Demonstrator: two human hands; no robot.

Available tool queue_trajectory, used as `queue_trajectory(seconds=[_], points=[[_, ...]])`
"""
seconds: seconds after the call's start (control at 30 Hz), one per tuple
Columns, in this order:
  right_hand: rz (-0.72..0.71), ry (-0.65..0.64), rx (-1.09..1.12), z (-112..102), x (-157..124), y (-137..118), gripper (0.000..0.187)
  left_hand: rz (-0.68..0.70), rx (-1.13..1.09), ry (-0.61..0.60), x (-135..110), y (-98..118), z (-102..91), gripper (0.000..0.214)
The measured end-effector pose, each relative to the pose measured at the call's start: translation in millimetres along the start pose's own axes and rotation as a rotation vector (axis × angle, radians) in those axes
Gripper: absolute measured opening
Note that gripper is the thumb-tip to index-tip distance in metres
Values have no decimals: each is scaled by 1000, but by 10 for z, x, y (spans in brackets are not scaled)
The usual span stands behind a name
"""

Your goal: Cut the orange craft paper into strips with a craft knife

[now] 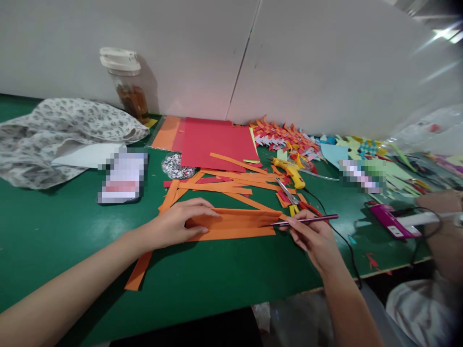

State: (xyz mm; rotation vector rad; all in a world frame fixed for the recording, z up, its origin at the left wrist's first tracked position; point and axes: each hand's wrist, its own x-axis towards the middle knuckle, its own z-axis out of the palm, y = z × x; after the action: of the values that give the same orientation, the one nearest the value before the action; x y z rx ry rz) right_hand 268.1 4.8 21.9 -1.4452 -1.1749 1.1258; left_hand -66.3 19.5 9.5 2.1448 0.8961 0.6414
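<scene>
On the green table a folded orange paper sheet (235, 222) lies in front of me, its upper flap raised along a crease. My left hand (184, 219) pinches the sheet's left end between thumb and fingers. In my right hand (311, 233) is a slim purple pen-shaped tool (314, 219). Its dark pointed tip lies inside the fold near the paper's right end; I cannot tell whether it is a knife or a pen. Orange paper strips (231, 185) are scattered just beyond, and one strip (139, 272) sticks out beneath my left wrist.
Scissors (289, 193) and a yellow glue gun (291, 171) with a black cord lie right of the strips. Red paper (217, 142) and a bag of googly eyes (177, 166) sit behind. Leftward are a phone (123, 178), cloth (72, 125) and drink cup (128, 86). Another person's arm (443, 236) is at right.
</scene>
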Motion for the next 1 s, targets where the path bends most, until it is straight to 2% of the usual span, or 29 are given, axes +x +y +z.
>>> queue_trajectory(seconds=[0.2, 0.3, 0.4, 0.47, 0.57, 0.63, 0.77, 0.87, 1.0], points=[[4, 66, -33, -267, 45, 24, 31, 5, -3, 0, -4, -19, 4, 31], [-47, 154, -19, -402, 56, 29, 27, -6, -7, -9, 2, -6, -2, 32], [-169, 334, 95, -381, -1, -31, 24, -14, -9, -13, 7, 23, -11, 31], [-249, 411, 179, -242, -79, -100, 22, -24, -7, -13, 7, 34, -13, 31], [-258, 263, 128, 112, -205, -196, 21, -22, -10, -12, 2, 27, -8, 31], [-195, 79, 14, 376, -259, -232, 22, -10, -12, -5, 1, 15, -2, 31], [-112, -148, -107, 773, -279, -243, 26, 0, -8, 2, 9, 15, -2, 33], [-75, -230, -98, 906, -256, -234, 28, -1, -12, -6, 17, 29, -8, 35], [-48, -239, -102, 905, -222, -214, 30, 8, -16, -4, 16, 20, -6, 34]])
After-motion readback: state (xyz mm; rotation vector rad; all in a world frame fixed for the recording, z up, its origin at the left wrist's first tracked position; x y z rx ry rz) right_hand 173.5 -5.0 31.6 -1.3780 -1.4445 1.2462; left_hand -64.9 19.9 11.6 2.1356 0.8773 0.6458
